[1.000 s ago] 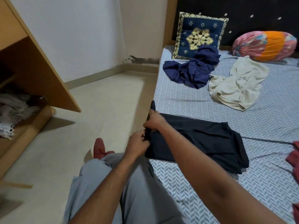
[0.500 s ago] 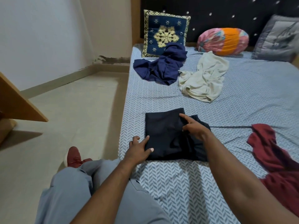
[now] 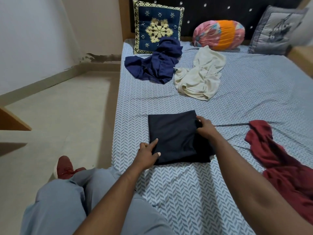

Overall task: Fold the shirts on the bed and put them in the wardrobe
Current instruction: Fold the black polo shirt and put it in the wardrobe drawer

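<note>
Nearly done folding black shirt (image 3: 174, 138) by bed's (image 3: 254, 99) left edge. Left hand (image 3: 148, 154) presses flat-fingered, right hand (image 3: 205, 128) pinches right-side fold. Next likely needs two-handed lift.

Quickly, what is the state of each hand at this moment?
Left hand: open, finger and thumb pressing on the folded dark shirt.
Right hand: closed, gripping the shirt's right edge.
</note>
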